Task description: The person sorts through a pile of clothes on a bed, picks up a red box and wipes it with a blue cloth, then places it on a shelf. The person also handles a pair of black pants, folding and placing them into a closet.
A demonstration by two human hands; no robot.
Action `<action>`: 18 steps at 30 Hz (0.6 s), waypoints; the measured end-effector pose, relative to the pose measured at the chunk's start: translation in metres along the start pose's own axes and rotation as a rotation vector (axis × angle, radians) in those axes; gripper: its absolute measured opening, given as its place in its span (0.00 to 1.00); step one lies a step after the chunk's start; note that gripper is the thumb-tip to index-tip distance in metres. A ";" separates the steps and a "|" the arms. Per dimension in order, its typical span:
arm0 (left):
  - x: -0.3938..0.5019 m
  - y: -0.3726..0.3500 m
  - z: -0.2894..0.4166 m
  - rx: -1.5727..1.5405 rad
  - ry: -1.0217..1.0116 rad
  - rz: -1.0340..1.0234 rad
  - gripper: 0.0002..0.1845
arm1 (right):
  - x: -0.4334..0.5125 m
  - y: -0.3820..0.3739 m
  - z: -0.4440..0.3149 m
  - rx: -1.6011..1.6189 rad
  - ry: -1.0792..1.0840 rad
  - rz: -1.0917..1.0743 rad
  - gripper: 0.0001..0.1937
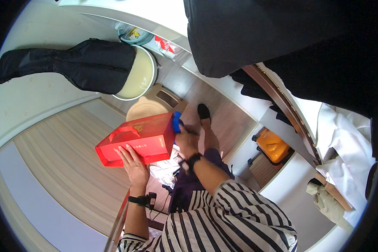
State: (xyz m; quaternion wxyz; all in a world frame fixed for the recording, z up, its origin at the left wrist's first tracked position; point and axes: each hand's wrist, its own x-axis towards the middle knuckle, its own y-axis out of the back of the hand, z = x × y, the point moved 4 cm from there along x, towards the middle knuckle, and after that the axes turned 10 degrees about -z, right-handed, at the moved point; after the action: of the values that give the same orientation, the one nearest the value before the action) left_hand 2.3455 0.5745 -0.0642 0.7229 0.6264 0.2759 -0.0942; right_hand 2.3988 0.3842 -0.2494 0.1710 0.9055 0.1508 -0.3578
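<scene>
A red gift box with a red carrying handle (151, 132) is held in front of me, tilted, gold decoration on its upper face. My left hand (134, 165) lies with spread fingers against the box's near side; whether it also grips an edge is hidden. At the box's right end, my right hand (186, 141) is closed around a blue cloth (177, 122), which touches that end. Both wrists wear black bands.
Beyond the box are a beige stool (173, 94), a tan basin (146, 108) and a white-rimmed tub (141, 75) beside a black instrument bag (94, 64). Dark clothes (255, 37) hang at upper right; an orange suitcase (272, 145) stands in a compartment at right.
</scene>
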 end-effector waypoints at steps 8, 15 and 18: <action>-0.004 0.002 -0.007 -0.047 0.048 -0.012 0.62 | -0.014 0.008 -0.038 0.219 0.268 -0.071 0.32; -0.006 0.000 -0.008 0.054 0.007 0.037 0.59 | -0.007 0.022 0.044 -0.076 0.132 -0.342 0.24; -0.013 0.004 -0.002 -0.014 0.053 0.052 0.52 | -0.089 0.089 0.004 0.054 -0.019 -0.290 0.22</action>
State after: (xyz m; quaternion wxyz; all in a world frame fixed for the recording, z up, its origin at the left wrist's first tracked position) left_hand 2.3358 0.5748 -0.0543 0.7219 0.6306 0.2793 -0.0565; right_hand 2.3697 0.2900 -0.1720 0.0948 0.8751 0.2686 -0.3913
